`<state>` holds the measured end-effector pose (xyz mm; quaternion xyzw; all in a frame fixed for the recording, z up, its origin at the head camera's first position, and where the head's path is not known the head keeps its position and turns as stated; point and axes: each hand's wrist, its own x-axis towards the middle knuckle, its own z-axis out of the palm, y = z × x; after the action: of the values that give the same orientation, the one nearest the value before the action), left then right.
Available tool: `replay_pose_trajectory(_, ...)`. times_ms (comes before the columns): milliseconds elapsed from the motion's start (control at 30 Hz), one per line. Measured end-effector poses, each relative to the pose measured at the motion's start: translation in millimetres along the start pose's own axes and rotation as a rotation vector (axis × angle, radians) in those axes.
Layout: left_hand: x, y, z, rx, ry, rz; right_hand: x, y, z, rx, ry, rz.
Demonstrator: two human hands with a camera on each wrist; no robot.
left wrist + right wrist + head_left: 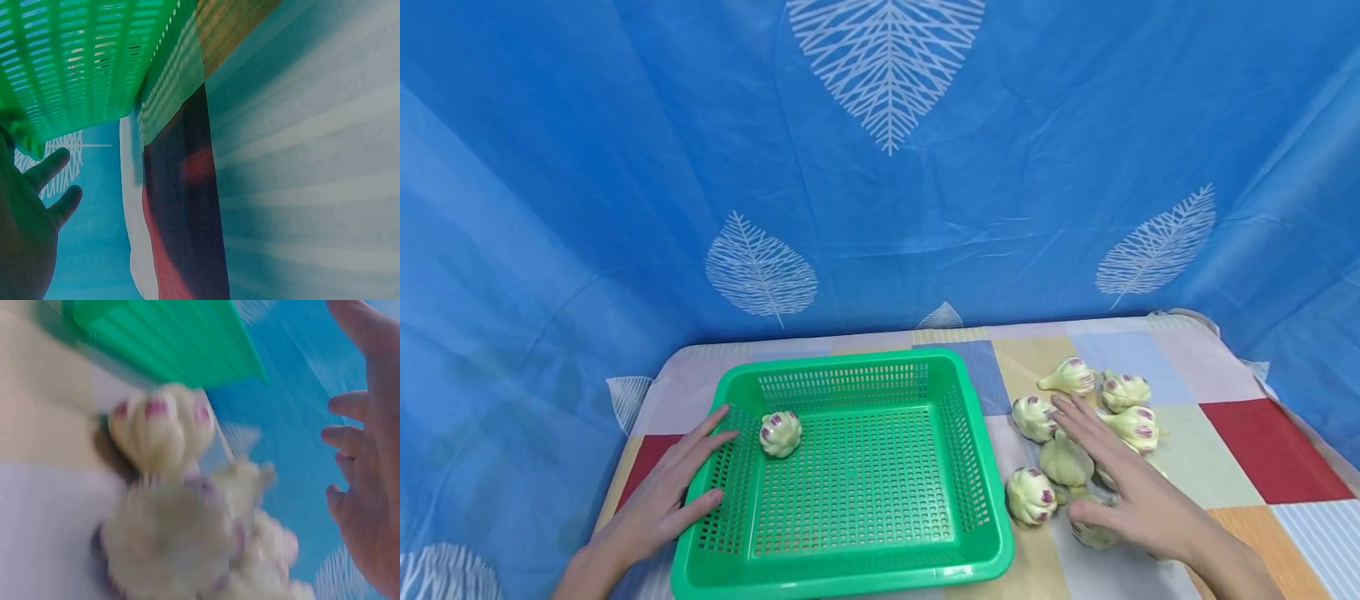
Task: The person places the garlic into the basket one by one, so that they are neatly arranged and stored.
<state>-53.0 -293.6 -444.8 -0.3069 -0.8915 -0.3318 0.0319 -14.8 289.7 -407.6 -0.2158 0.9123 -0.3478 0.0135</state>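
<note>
A green plastic basket (850,575) with perforated sides stands on the table, and one garlic bulb (781,434) lies in its back left part. My left hand (662,487) is at the basket's left rim, fingers spread over the edge; whether they touch it I cannot tell. To the right of the basket several garlic bulbs (1032,496) lie in a loose pile. Over that pile hovers my right hand (1123,492), its fingers extended and holding nothing, partly hiding some bulbs. In the right wrist view the hand (375,456) is apart from the blurred bulbs (165,428).
A patchwork tablecloth (1232,442) with coloured squares covers the table. Blue curtain fabric (1000,167) with white leaf prints hangs behind the table and on both sides.
</note>
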Motion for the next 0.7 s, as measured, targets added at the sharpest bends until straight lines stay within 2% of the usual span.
replay_pose_trajectory(67,0.4,0.5,-0.1,-0.008,-0.005,-0.005,-14.5,7.0,-5.2,0.054,0.043,0.046)
replay_pose_trajectory(300,-0.5,0.3,0.1,-0.018,-0.005,-0.042,-64.2,38.9,-13.2,0.083,0.166,0.197)
replay_pose_trajectory(433,1.2,-0.3,-0.2,-0.012,-0.006,-0.042,-93.9,62.7,-6.9,0.121,0.237,0.234)
replay_pose_trajectory(533,2.1,0.0,-0.7,-0.001,-0.007,-0.042,-115.8,81.3,2.1,0.172,0.27,0.226)
replay_pose_trajectory(633,1.8,0.3,-0.6,0.002,-0.008,-0.044,-133.0,101.4,14.1,0.372,0.296,0.163)
replay_pose_trajectory(700,1.3,0.1,-0.5,-0.002,-0.008,-0.046,-141.1,112.2,21.5,0.556,0.306,0.091)
